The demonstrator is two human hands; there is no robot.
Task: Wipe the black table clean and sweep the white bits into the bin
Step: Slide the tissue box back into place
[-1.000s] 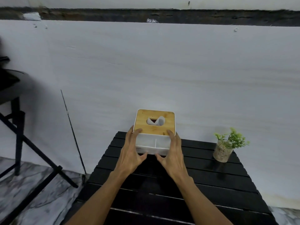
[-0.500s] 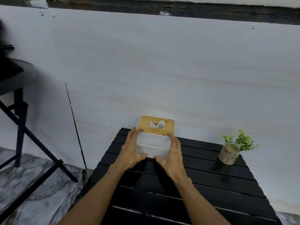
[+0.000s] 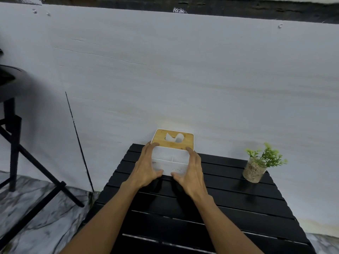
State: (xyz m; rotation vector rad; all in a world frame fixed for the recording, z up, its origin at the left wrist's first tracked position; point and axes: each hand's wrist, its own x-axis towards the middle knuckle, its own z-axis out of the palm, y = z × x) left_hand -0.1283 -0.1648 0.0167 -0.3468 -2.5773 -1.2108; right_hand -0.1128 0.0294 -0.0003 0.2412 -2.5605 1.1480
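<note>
A pale grey-white wall [image 3: 183, 79] fills most of the view, with a dark band along its top and a thin black line running down it on the left. Below it, at the lower left, lies a grey-veined marble floor [image 3: 36, 217]. The black slatted table [image 3: 229, 208] stands against the wall and takes up the lower middle and right, its slats running side to side. At the far left a black stool [image 3: 12, 143] with crossed legs stands on the floor, well apart from the table.

Both bare forearms reach in from the bottom edge over the table. The left hand [image 3: 146, 167] and the right hand [image 3: 192, 173] clasp a white tissue box [image 3: 171, 162] from either side. On each hand the fingers lie curled along a side wall and the thumb presses on the front face. The box is at the far left of the table, just beside the wall; whether it rests on the slats or is lifted cannot be told. Its front part has two open compartments side by side, and dark specks mark its front face.

A small potted plant [image 3: 264, 158] with green leaves stands upright in a glass jar of pebbles [image 3: 254, 173] near the table's far right corner, well apart from the hands.

A bamboo lid [image 3: 185, 143] covers the rear part of the box, and a white tissue [image 3: 177, 139] pokes up through its slot.
</note>
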